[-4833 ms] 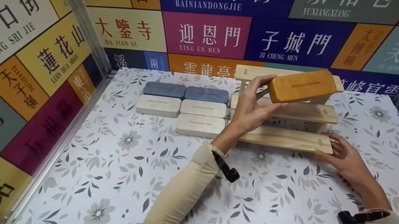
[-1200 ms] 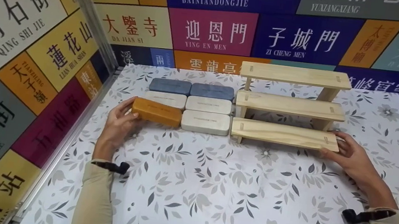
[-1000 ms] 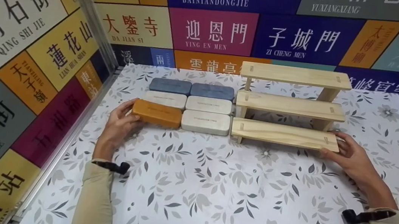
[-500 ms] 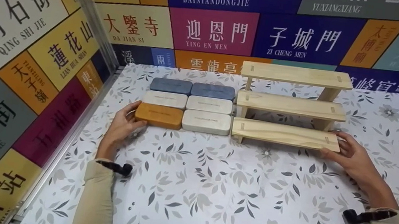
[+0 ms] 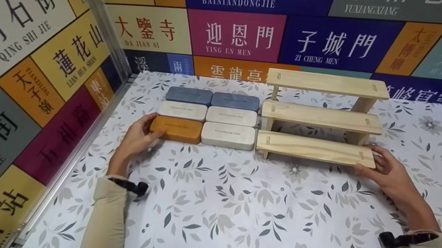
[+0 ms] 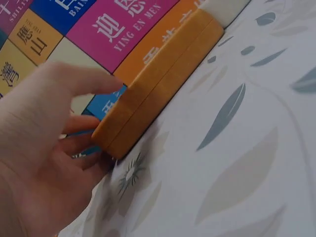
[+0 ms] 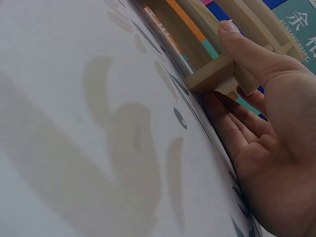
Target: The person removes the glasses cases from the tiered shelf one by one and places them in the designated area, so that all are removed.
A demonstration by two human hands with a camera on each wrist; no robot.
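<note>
An orange oblong case (image 5: 176, 129) with rounded ends and a seam along its side lies flat at the front left of a block of cases. My left hand (image 5: 137, 137) holds its left end, thumb by the front corner and fingers round the end. In the left wrist view, the fingers (image 6: 81, 148) reach the near end of the case. A three-step wooden stand (image 5: 317, 148) stands right of the block. My right hand (image 5: 394, 174) grips the right end of its lowest board, thumb on the front edge; the fingertips are partly hidden.
Two white cases (image 5: 228, 136) (image 5: 183, 110) and another white case (image 5: 232, 116) lie flush with the orange one. Behind them sit two blue-grey cases, a left one (image 5: 188, 95) and a right one (image 5: 235, 101). Printed panels (image 5: 234, 35) wall off the flower-patterned tabletop (image 5: 215, 207).
My left hand has carried the orange case from above the stand leftward and down onto the table. Its tilt has straightened beside the white cases. My right hand stays at the stand.
</note>
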